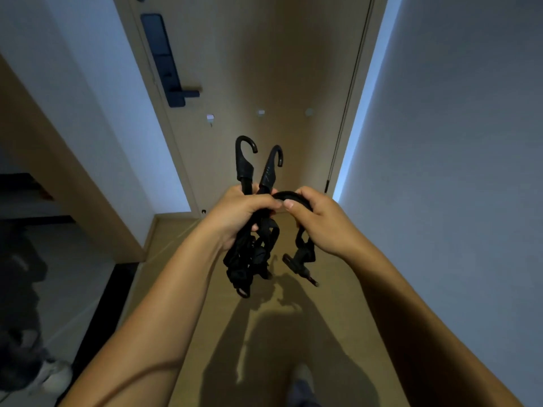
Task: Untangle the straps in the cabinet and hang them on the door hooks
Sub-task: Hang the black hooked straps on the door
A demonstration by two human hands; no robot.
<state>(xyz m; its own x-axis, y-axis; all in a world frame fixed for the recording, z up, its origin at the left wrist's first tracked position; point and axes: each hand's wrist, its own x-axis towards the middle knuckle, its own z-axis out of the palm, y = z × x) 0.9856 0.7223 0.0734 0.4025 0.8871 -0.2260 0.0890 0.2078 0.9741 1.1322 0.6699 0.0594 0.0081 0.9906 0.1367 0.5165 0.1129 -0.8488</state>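
Left hand (241, 212) is curled tight round a bundle of black straps (252, 254), fingers wrapped right over the cords; right hand (323, 224) pinches a loop (289, 196) of strap between thumb and fingers, just beside the left, the two hands almost touching; both are held out in front at chest level, in the air, in front of the door (264, 69). Two black end hooks (245, 148) stick up above the left fist, tips curling right; below it the rest hangs in a knotted clump; one loose end (302, 259) dangles under the right hand. On the door, above the straps, sit three small door hooks (210, 117) in a row, all bare; a dark lock with a lever (170, 63) is up on the door's left side. A pale wall (455, 142) runs along the right; the person's shadow (279, 333) lies on the wooden floor (176, 245) below.
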